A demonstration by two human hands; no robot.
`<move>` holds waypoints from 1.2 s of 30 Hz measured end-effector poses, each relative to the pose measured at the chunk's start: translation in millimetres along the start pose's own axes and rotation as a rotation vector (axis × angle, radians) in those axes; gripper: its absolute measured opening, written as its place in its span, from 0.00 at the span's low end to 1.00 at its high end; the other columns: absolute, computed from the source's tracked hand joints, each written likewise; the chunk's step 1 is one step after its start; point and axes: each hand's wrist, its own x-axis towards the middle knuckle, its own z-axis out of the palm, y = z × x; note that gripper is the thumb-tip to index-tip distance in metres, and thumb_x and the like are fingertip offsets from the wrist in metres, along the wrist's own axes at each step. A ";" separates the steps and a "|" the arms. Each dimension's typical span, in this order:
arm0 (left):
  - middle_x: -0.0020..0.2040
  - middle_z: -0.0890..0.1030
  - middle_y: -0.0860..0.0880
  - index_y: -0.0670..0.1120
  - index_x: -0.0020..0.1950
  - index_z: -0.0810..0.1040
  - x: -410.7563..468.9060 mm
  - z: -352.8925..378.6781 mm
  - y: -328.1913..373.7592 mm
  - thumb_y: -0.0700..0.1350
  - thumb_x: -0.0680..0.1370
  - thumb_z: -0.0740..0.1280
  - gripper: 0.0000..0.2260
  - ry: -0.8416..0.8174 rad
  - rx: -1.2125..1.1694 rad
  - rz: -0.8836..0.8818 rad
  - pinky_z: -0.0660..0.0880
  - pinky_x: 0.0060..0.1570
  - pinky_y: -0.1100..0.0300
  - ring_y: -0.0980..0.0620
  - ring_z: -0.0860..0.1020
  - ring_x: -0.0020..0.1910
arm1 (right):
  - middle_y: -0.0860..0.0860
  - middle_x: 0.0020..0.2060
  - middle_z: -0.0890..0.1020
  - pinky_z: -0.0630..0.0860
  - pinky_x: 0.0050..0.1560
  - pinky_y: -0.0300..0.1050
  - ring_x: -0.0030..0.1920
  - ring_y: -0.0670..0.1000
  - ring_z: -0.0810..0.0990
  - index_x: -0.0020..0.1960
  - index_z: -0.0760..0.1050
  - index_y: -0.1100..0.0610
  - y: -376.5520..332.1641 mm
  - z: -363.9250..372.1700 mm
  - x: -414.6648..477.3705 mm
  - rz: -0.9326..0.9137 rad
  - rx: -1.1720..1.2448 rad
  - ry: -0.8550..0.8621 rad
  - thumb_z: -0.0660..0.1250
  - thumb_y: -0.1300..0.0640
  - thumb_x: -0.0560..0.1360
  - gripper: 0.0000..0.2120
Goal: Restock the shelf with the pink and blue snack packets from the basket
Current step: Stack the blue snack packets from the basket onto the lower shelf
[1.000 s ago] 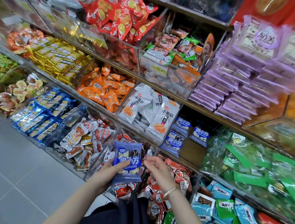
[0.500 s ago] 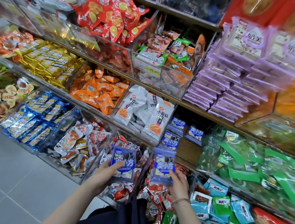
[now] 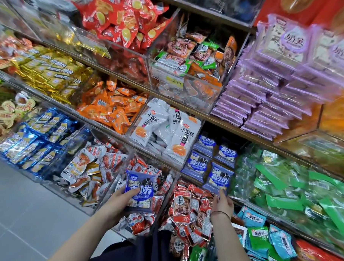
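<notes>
Blue snack packets (image 3: 138, 190), a small stack of flat, glossy, roughly square pouches with white lettering, sit in the left hand (image 3: 120, 200). Its fingers curl under the stack and its thumb clamps across the front. The hand holds them low, in front of the clear plastic bins on the bottom tier.

The right hand (image 3: 222, 204) has a thin cord bracelet (image 3: 220, 212) at the wrist. It reaches up just to the right of the left hand, fingers stretched toward 1 more blue packet (image 3: 218, 177) standing at the front of the shelf slot. The fingertips meet that packet's lower edge. From this side I cannot tell whether they pinch it or only touch it.

3 matching packets (image 3: 206, 140) stand behind and beside that packet, so the slot holds 2 rows of 2. A wooden shelf edge (image 3: 236, 129) runs just above them.

Left of the slot, a clear bin holds smooth white pouches (image 3: 163, 130) with orange spots. To the right lie crinkly green packets (image 3: 302, 185). Above the shelf edge, flat lilac packs (image 3: 267, 99) are stacked in tidy layers. Beneath the right hand is a loose heap of shiny red-and-silver sachets (image 3: 189, 206).
</notes>
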 end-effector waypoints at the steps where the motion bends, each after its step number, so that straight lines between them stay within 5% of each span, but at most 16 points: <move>1: 0.48 0.85 0.43 0.44 0.55 0.76 0.1 0.0 0.0 0.41 0.78 0.67 0.07 -0.001 0.003 0.000 0.75 0.59 0.42 0.41 0.80 0.51 | 0.53 0.43 0.70 0.68 0.54 0.42 0.38 0.45 0.70 0.41 0.67 0.54 3.3 -4.4 1.1 -0.019 -0.119 -0.054 0.62 0.59 0.78 0.08; 2: 0.48 0.85 0.43 0.44 0.56 0.76 -0.2 0.2 0.2 0.41 0.78 0.67 0.08 -0.004 0.009 0.001 0.76 0.58 0.43 0.41 0.80 0.52 | 0.54 0.49 0.70 0.67 0.56 0.46 0.43 0.47 0.71 0.48 0.70 0.54 5.5 -7.8 -4.1 -0.064 -0.283 -0.085 0.61 0.58 0.79 0.01; 5: 0.51 0.84 0.42 0.42 0.60 0.75 1.3 1.9 -0.9 0.42 0.77 0.68 0.12 -0.010 0.013 -0.005 0.79 0.47 0.49 0.42 0.81 0.50 | 0.58 0.64 0.70 0.67 0.64 0.55 0.62 0.59 0.72 0.69 0.64 0.64 17.1 -23.1 -9.6 -0.334 -0.690 -0.013 0.64 0.62 0.76 0.23; 8: 0.57 0.82 0.41 0.42 0.64 0.73 3.1 3.6 -1.8 0.43 0.76 0.69 0.17 -0.004 0.010 -0.017 0.78 0.52 0.48 0.41 0.79 0.57 | 0.61 0.65 0.67 0.68 0.66 0.56 0.65 0.62 0.70 0.69 0.64 0.64 22.1 -29.6 -17.1 -0.591 -0.950 -0.064 0.64 0.65 0.75 0.23; 11: 0.60 0.79 0.41 0.42 0.67 0.71 3.6 4.2 -1.0 0.43 0.76 0.69 0.20 -0.018 0.004 -0.024 0.76 0.56 0.46 0.39 0.75 0.62 | 0.55 0.70 0.64 0.59 0.72 0.50 0.71 0.55 0.62 0.72 0.63 0.57 20.0 -24.6 -12.4 -0.817 -1.303 -0.232 0.63 0.62 0.76 0.25; 15: 0.52 0.84 0.43 0.43 0.61 0.75 1.7 3.0 0.6 0.41 0.77 0.68 0.13 -0.046 -0.012 -0.016 0.80 0.44 0.50 0.41 0.79 0.57 | 0.50 0.74 0.57 0.58 0.72 0.48 0.74 0.52 0.57 0.75 0.56 0.52 7.2 -8.5 3.1 -0.824 -1.635 -0.254 0.62 0.57 0.76 0.29; 20: 0.45 0.86 0.45 0.45 0.55 0.77 -3.4 -0.6 4.6 0.40 0.77 0.67 0.08 -0.033 -0.034 0.022 0.79 0.48 0.48 0.47 0.84 0.44 | 0.51 0.74 0.59 0.64 0.70 0.51 0.73 0.53 0.58 0.73 0.59 0.53 -7.9 2.6 12.4 -0.765 -1.685 -0.278 0.61 0.58 0.76 0.27; 23: 0.45 0.86 0.45 0.45 0.56 0.77 -5.1 -0.8 5.8 0.40 0.77 0.67 0.08 -0.037 -0.037 0.020 0.79 0.51 0.48 0.46 0.83 0.46 | 0.51 0.73 0.60 0.64 0.70 0.51 0.73 0.53 0.58 0.73 0.59 0.53 -9.3 1.3 12.4 -0.767 -1.707 -0.296 0.60 0.59 0.77 0.26; 29: 0.40 0.86 0.51 0.50 0.52 0.74 -11.1 8.7 12.0 0.44 0.77 0.68 0.06 -0.078 -0.032 0.018 0.78 0.36 0.58 0.50 0.84 0.42 | 0.51 0.72 0.63 0.59 0.73 0.48 0.72 0.51 0.60 0.72 0.63 0.55 -16.8 1.4 -17.9 -0.910 -1.464 -0.403 0.62 0.50 0.78 0.25; 33: 0.36 0.82 0.56 0.51 0.53 0.69 -16.0 24.4 19.5 0.45 0.75 0.71 0.12 -0.137 -0.058 0.010 0.78 0.28 0.62 0.56 0.84 0.33 | 0.39 0.51 0.76 0.77 0.56 0.38 0.50 0.35 0.76 0.58 0.72 0.46 -20.9 14.3 -79.6 -0.779 -1.135 -0.742 0.62 0.43 0.74 0.15; 36: 0.47 0.84 0.53 0.45 0.62 0.70 -23.2 42.4 24.5 0.50 0.71 0.72 0.23 -0.279 0.034 0.046 0.79 0.37 0.63 0.53 0.84 0.42 | 0.37 0.49 0.78 0.74 0.49 0.29 0.49 0.32 0.76 0.53 0.71 0.39 -8.9 19.0 -109.9 -0.542 -1.025 -0.956 0.64 0.47 0.75 0.07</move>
